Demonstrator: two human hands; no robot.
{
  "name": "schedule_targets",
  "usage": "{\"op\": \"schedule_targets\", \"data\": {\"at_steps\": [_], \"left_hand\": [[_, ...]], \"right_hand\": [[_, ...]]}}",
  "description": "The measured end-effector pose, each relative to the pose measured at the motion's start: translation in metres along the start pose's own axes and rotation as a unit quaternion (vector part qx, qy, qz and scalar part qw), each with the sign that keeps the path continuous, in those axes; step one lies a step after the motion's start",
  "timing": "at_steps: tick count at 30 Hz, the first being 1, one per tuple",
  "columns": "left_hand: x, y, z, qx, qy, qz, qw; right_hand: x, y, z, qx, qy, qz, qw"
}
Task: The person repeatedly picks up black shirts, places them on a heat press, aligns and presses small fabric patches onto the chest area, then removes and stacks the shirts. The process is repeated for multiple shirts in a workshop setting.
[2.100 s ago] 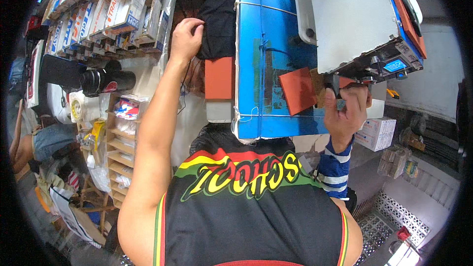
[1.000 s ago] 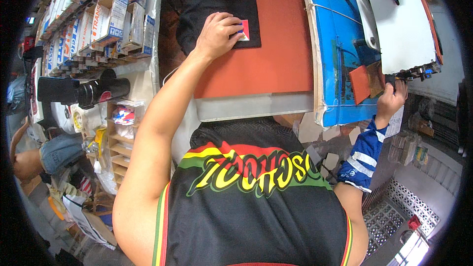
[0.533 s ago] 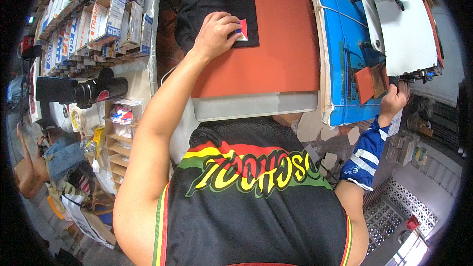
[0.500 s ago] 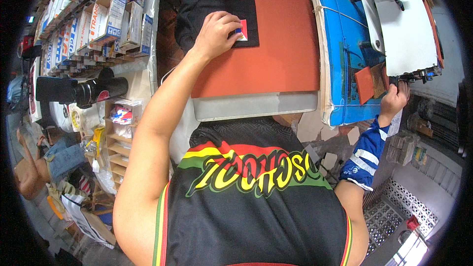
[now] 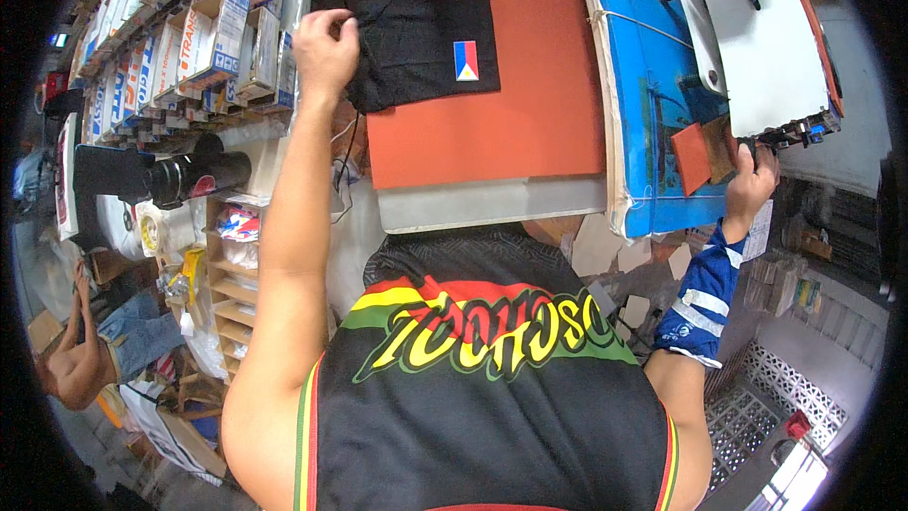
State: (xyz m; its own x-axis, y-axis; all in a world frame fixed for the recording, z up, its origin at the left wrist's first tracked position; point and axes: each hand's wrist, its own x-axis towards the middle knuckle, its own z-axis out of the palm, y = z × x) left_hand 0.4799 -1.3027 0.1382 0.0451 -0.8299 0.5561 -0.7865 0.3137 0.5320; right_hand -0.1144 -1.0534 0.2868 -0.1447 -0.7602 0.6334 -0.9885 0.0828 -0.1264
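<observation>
A folded black garment (image 5: pixel 426 47) lies on the orange-red pad (image 5: pixel 544 66), partly over its left edge. On the cloth near its right edge is a small rectangular flag patch (image 5: pixel 465 61) in blue, red and white, lying flat. My left hand (image 5: pixel 324 57) is raised by the garment's left edge, fingers curled and thumb bent toward them; whatever they may pinch is hidden. At the right, my right hand (image 5: pixel 752 185) is closed round a black handle (image 5: pixel 749 149) at the near end of the white plate (image 5: pixel 771 47).
Between the pad and the plate runs a blue surface (image 5: pixel 653 199) with an orange piece (image 5: pixel 690 159) on it. Stacked open boxes (image 5: pixel 208 38) line the left, above a black cylindrical device (image 5: pixel 189 180) and small shelves (image 5: pixel 232 289). Another person (image 5: pixel 90 355) is at far left.
My left hand has left the flag patch and moved left to the garment's edge, uncovering the patch. My right hand has stayed on the handle.
</observation>
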Motion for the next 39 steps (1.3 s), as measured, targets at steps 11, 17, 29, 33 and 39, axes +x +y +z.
{"op": "schedule_targets", "data": {"at_steps": [11,17,29,33,39], "left_hand": [[-0.010,-0.037,0.023,-0.217,-0.210,-0.253,0.919],[-0.011,-0.049,0.029,-0.237,-0.224,-0.266,0.907],[-0.038,-0.110,0.012,-0.294,-0.178,-0.275,0.898],[-0.087,-0.105,-0.043,-0.234,-0.110,-0.302,0.918],[-0.254,-0.025,-0.132,-0.169,-0.001,-0.310,0.936]], "right_hand": [[-0.008,-0.134,-0.005,-0.030,-0.027,0.032,0.999],[-0.017,-0.218,-0.002,-0.007,-0.018,-0.021,1.000],[0.007,-0.309,-0.009,0.085,0.026,-0.075,0.993],[0.001,-0.319,-0.008,0.080,0.008,-0.055,0.995],[0.003,-0.264,-0.023,0.247,0.129,-0.111,0.954]]}}
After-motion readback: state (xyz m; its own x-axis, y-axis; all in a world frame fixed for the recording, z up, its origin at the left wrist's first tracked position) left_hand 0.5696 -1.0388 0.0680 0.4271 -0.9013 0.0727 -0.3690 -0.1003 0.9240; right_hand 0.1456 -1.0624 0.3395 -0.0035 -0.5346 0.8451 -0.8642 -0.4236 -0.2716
